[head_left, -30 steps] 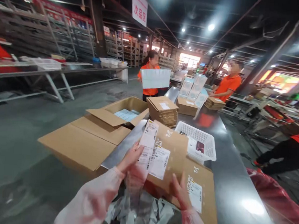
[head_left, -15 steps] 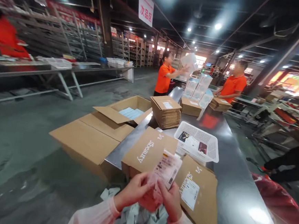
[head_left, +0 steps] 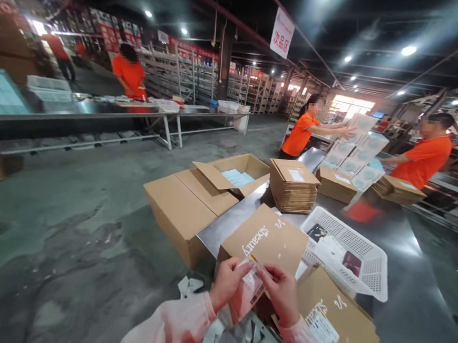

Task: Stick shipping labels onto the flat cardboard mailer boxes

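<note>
Between my hands is a pink, see-through printed packet (head_left: 249, 287) with lettering and a barcode on its face. My left hand (head_left: 228, 282) grips its left edge, thumb on top. My right hand (head_left: 283, 289) pinches the upper right corner with thumb and fingertips. Just beyond the packet, a brown cardboard box (head_left: 275, 238) marked "beauty" stands at the metal table's corner. A flat brown carton (head_left: 341, 302) with a white label lies to the right of my right hand. Below the packet are crumpled grey-white scraps (head_left: 251, 342), partly hidden by my forearms.
A white perforated basket (head_left: 375, 273) holding cards stands on the metal table (head_left: 408, 317). Behind it are stacked flat cartons (head_left: 293, 192). An open carton (head_left: 195, 195) with light-blue packs stands left of the table. Co-workers in orange shirts stand at the far end, near clear boxes (head_left: 349, 154).
My view has turned left, so the table sits further right. The packet has tilted upright and my right hand has shifted to its top edge. A co-worker's clear box has come down onto the pile.
</note>
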`<action>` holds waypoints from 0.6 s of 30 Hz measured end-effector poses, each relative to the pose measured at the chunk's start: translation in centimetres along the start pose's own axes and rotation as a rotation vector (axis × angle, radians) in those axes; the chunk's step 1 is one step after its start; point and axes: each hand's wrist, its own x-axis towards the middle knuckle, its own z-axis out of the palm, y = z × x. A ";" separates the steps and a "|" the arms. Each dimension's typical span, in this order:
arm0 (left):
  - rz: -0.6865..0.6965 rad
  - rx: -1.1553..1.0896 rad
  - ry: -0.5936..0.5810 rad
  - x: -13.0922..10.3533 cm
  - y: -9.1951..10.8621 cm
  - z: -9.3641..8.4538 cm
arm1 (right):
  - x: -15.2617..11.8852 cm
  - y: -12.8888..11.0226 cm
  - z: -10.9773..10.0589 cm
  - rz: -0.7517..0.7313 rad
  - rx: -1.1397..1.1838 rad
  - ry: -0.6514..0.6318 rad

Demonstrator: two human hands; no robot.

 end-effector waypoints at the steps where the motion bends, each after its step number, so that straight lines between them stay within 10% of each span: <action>1: -0.025 -0.039 -0.043 0.3 -0.2 0.0 | 0.6 0.7 0.1 -0.019 -0.029 0.012; 6: -0.386 -0.207 -0.597 1.5 -2.3 -2.1 | 6.9 4.8 -0.8 -0.077 -0.394 0.322; 12: -0.484 -0.113 -0.649 -2.0 -7.5 -8.7 | 12.9 7.2 -1.6 0.118 -0.666 0.410; 18: -0.404 0.026 -0.640 -3.0 -1.8 -11.9 | 9.7 6.1 1.9 -0.197 -1.065 -0.256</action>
